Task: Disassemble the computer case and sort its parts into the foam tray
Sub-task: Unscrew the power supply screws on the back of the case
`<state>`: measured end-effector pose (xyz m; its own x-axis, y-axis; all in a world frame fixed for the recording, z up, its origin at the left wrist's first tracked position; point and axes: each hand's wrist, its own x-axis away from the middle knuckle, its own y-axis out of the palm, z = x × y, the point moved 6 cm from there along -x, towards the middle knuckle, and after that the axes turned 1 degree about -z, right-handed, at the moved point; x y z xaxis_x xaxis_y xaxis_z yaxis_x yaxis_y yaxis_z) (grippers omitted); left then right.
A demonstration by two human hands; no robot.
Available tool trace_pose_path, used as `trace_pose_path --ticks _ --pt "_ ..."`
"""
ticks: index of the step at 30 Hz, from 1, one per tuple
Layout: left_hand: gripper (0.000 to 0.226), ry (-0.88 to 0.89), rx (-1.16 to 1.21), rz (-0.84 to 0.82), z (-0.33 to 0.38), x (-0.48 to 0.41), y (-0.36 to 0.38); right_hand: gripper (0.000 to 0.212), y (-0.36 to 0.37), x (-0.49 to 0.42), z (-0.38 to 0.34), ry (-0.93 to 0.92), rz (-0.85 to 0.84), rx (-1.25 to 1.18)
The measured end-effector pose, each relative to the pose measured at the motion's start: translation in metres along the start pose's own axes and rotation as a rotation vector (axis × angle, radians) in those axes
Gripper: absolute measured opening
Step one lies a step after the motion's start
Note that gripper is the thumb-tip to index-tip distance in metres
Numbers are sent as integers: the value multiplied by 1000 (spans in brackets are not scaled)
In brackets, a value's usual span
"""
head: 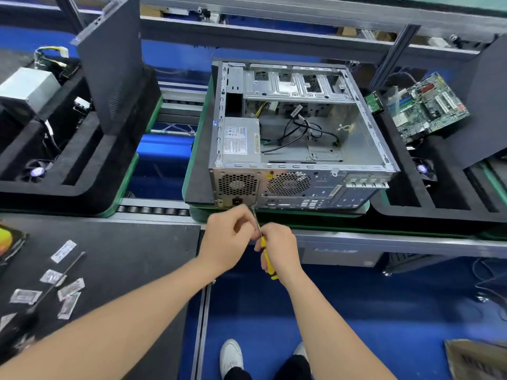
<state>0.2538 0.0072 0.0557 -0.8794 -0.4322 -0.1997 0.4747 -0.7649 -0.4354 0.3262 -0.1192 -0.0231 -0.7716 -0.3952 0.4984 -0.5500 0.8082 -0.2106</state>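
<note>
In front of the computer case, the right hand wraps the yellow handle of the screwdriver. The left hand pinches the shaft near the tip. The tip meets the case's rear panel at the lower corner of the power supply, probably on a mounting screw, which is hidden. The operator should hold the shaft square to the panel, press inward and catch the freed screw. The case lies open on its side. The foam tray right of the case holds the motherboard.
</note>
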Motion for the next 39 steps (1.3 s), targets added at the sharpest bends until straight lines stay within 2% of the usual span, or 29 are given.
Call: trace_pose_path --ticks 3,5,6,10,12,16,20,24,26,28,31,34,36,39 --pt "15 -550 103 -43 -68 11 26 28 6 0 10 153 -88 -320" --pt "18 -793 385 -7 -90 10 42 29 9 1 14 226 -134 -414" --pt "18 -857 525 11 -94 7 49 29 10 2 15 255 -148 -434" --pt "21 -866 868 20 -89 -8 63 24 13 5 16 347 -178 -481" --pt "21 -901 962 29 -87 -9 63 23 13 6 17 367 -186 -502" --pt "22 -873 911 3 -87 -9 61 24 13 6 17 334 -246 -562" --pt "17 -856 903 56 -89 -10 58 33 20 10 19 294 -424 -662" --pt "15 -819 903 7 -88 -10 59 20 29 21 25 282 -612 -792" --pt "14 -807 905 -18 -88 -11 60 18 34 23 26 285 -639 -912" --pt "14 -799 910 -38 -89 -12 60 19 40 22 29 292 -597 -965" --pt "17 -805 921 -73 -93 -13 58 21 44 17 32 222 -452 -867" --pt "18 -810 943 -104 -97 -13 58 26 39 17 29 80 -264 -591" --pt "20 -798 950 -123 -97 -14 58 26 31 20 21 -31 -117 -278" --pt "23 -796 963 -157 -96 -13 60 22 19 23 0 -216 140 390"
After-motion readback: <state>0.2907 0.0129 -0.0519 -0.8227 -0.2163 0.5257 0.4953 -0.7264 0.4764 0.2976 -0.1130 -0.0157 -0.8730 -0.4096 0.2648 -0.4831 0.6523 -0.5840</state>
